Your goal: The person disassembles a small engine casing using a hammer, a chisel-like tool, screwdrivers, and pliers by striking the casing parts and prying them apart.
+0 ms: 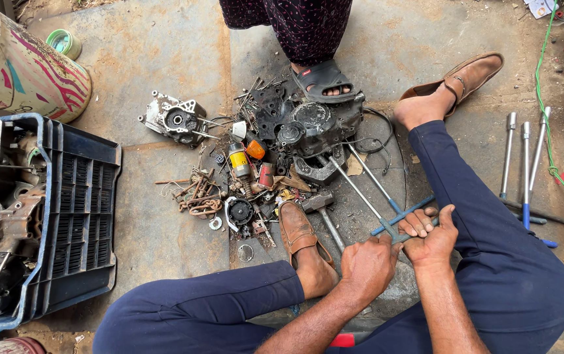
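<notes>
Hands meet low in the middle of the view. The left hand [368, 265] is closed around the blue cross handle of a long T-shaped wrench [360, 196], and the right hand [429, 236] is closed on the other end of the same handle, fingers curled over it. The steel shaft of this wrench runs up and to the left, and its far end sits in the dark engine case [315, 128] that lies on the concrete floor [151, 59]. A second T-shaped wrench [377, 180] lies just beside the first, also reaching to the engine case.

The person sits on the floor with legs in dark blue trousers on both sides of the hands; a brown shoe [296, 229] is just left of the left hand, and a hammer [321, 206] lies near it. Another person's foot in a black sandal [324, 80] rests on the top edge of the engine case.

Left of the case are small parts: bolts, a chain, a round black piece, and a grey metal cover [174, 118]. At the far left stands a blue plastic crate [79, 216] with engine parts. At the right, three more long wrenches [523, 157] lie side by side, well apart from the hands.
</notes>
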